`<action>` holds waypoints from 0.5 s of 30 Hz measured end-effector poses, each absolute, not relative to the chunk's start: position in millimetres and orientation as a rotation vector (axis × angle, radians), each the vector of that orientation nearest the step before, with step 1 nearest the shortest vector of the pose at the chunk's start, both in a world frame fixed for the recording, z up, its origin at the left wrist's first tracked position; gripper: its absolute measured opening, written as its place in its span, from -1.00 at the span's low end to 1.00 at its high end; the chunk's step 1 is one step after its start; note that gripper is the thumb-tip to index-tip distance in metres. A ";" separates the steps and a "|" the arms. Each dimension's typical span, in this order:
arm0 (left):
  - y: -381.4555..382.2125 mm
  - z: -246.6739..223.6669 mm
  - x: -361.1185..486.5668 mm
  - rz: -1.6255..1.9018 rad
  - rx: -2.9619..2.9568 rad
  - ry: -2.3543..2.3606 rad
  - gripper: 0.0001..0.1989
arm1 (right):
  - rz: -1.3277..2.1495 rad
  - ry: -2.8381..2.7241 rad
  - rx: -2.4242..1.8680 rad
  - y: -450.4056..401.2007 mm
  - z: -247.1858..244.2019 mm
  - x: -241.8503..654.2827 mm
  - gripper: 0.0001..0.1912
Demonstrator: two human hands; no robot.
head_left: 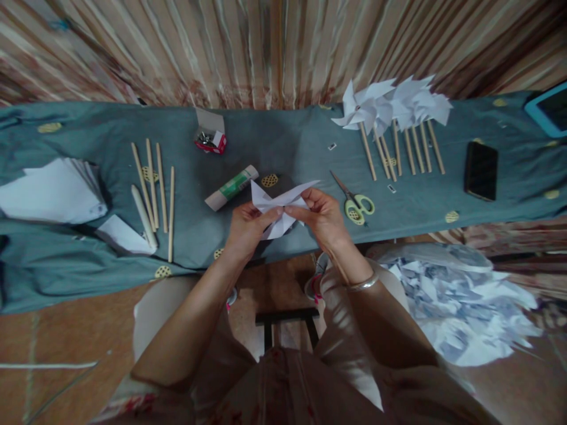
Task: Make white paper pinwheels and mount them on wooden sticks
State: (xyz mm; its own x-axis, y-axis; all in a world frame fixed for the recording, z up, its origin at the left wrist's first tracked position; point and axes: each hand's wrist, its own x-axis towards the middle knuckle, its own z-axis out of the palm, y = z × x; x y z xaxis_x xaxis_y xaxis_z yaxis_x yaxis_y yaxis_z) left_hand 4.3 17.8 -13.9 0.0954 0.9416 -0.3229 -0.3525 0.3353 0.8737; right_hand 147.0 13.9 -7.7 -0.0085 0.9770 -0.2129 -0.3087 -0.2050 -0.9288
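Note:
Both hands hold a white paper pinwheel (280, 199) over the front edge of the cloth-covered table. My left hand (248, 227) grips its left side, thumb at the centre. From the right, my right hand (326, 218) pinches it, with that thumb meeting the other at the middle. A green and white glue stick or tube (233, 188) lies just beyond my left hand. Scissors (354, 200) with light green handles rest to the right of my right hand. Several finished pinwheels (374, 106) on wooden sticks lie at the back right.
On the teal cloth (292, 141) are an open red box of metal pieces (210, 140), several wooden sticks (160, 183), a white paper stack (53, 192), a dark phone (481, 171) and a blue-framed tablet (549, 111). A bag of white paper pieces (460, 307) sits at the lower right.

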 end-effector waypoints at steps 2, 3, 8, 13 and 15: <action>18.0 -14.0 4.0 1.104 0.725 1.065 -0.70 | 1.464 -0.866 -1.128 14.2 -7.9 147.4 -0.67; 18.1 -14.0 3.7 1.110 0.734 1.076 -0.71 | 1.457 -0.882 -1.126 14.3 -8.3 147.5 -0.66; 18.5 -13.4 1.6 1.127 0.762 1.139 -0.73 | 1.447 -0.949 -1.144 15.1 -10.2 148.3 -0.64; 18.3 -13.6 0.7 1.121 0.779 1.163 -0.70 | 1.493 -0.939 -1.138 15.7 -9.1 149.7 -0.61; 18.2 -13.4 0.5 1.116 0.788 1.167 -0.69 | 1.488 -0.957 -1.143 16.0 -8.7 149.9 -0.61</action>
